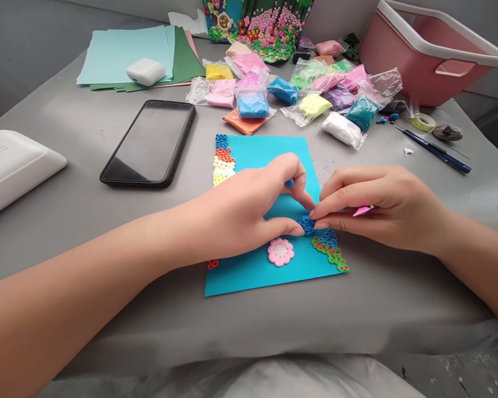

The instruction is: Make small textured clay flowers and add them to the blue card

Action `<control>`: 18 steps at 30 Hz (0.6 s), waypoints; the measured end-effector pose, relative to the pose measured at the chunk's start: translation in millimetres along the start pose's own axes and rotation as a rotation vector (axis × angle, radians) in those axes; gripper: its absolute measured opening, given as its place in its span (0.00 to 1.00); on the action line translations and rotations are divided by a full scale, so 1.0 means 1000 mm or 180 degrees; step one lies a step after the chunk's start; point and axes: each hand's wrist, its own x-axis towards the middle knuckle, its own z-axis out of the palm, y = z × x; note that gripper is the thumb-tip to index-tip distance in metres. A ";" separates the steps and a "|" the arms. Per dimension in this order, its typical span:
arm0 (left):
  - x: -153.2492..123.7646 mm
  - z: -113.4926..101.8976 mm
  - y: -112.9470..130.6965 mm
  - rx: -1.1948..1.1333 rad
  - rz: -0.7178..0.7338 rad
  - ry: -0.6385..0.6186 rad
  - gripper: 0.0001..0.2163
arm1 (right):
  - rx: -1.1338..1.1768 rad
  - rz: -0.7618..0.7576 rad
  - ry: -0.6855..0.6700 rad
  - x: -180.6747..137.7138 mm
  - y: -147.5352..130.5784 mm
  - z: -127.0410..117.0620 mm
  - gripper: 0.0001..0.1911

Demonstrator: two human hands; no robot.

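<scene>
A blue sheet of paper lies on the table, with small clay rings in several colours along its left and right edges. On it sits a pink clay flower with a white centre. My left hand rests over the sheet, thumb and forefinger beside a cluster of blue clay rings. A small lump of blue clay shows tucked in its curled fingers. My right hand is closed, its fingertips pinched at the cluster's right side. A pink pointed end sticks out between its fingers; the rest is hidden.
A black phone and a white case on coloured paper lie to the left. Bagged clay spreads behind the sheet. A pink bin, pen-like tools and a tape roll are at right.
</scene>
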 end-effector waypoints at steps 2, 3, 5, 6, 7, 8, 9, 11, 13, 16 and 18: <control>0.000 0.001 0.000 0.0021 0.0009 0.0029 0.15 | -0.0022 -0.0058 -0.0018 0.001 0.000 0.001 0.04; 0.000 0.001 0.000 0.0031 0.0015 0.0050 0.15 | -0.0033 -0.0090 -0.0027 0.001 0.000 0.001 0.04; 0.001 0.002 0.000 0.0060 0.0019 0.0077 0.15 | -0.0064 -0.0136 -0.0041 0.001 0.000 0.001 0.04; 0.001 0.002 0.000 0.0080 0.0030 0.0083 0.15 | -0.0088 -0.0142 -0.0044 0.001 -0.001 0.001 0.04; 0.001 0.002 0.000 0.0101 0.0049 0.0085 0.15 | -0.0113 -0.0126 -0.0029 0.000 -0.002 0.000 0.04; 0.002 0.002 0.000 0.0117 0.0074 0.0082 0.15 | -0.0121 -0.0075 0.0023 -0.001 -0.003 -0.002 0.05; 0.002 0.002 0.000 0.0131 0.0102 0.0075 0.15 | -0.0085 0.0011 0.0139 -0.002 -0.004 -0.003 0.09; 0.002 0.001 0.001 0.0154 0.0147 0.0061 0.15 | 0.0118 0.0218 0.0506 -0.004 -0.006 -0.005 0.21; 0.002 0.001 0.001 0.0191 0.0162 0.0059 0.14 | 0.0373 0.0286 0.0857 -0.006 -0.007 -0.005 0.32; 0.001 0.001 0.001 0.0273 0.0173 0.0111 0.15 | 0.0651 0.0401 0.1054 -0.008 -0.009 0.001 0.35; 0.001 0.002 0.001 0.0305 0.0177 0.0133 0.15 | 0.0786 0.0568 0.1086 -0.008 -0.012 0.006 0.32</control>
